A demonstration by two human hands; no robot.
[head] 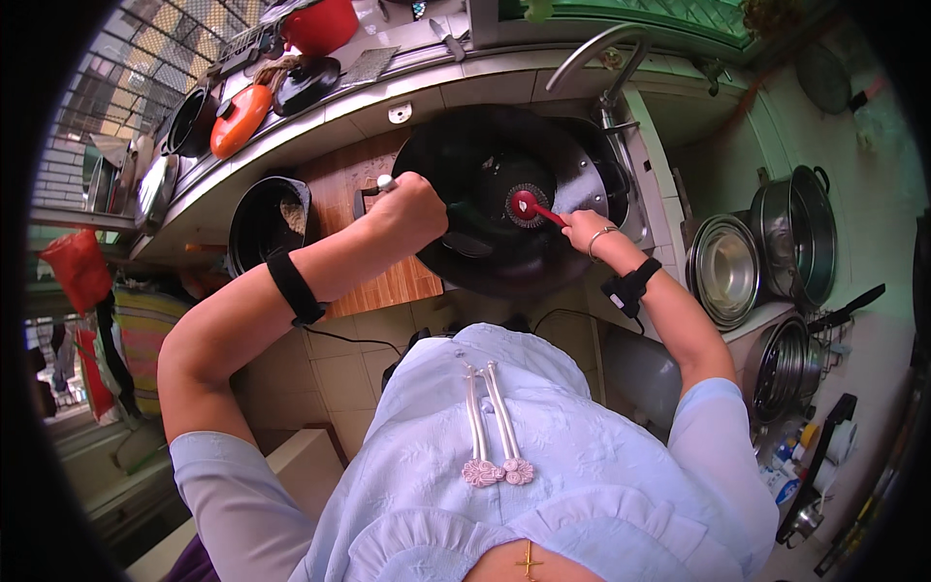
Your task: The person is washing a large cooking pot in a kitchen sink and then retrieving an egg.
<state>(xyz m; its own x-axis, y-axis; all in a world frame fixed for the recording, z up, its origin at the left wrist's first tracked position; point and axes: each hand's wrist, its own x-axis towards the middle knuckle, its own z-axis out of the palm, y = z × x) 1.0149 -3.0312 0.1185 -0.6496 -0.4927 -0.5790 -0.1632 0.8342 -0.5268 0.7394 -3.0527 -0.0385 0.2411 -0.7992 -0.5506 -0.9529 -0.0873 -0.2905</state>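
Observation:
A large dark wok (502, 254) lies in front of me, partly over the sink. My left hand (414, 200) is closed in a fist at the wok's left side, around what looks like its handle; a silvery end (386, 183) of the handle sticks out beside the fist. My right hand (585, 231) grips the red handle of a round scrubbing brush (525, 205). The brush head, red with a ring of bristles, is over the inside of the wok. A few small light bits (489, 164) show in the wok above the brush.
A wooden board (393, 287) lies left of the wok, with a black pot (251, 218) beyond it. The faucet (618, 80) arches at the back right. Steel bowls (725, 269) and a steamer pot (807, 233) stand to the right. An orange lid (240, 122) and a knife (447, 40) lie on the ledge.

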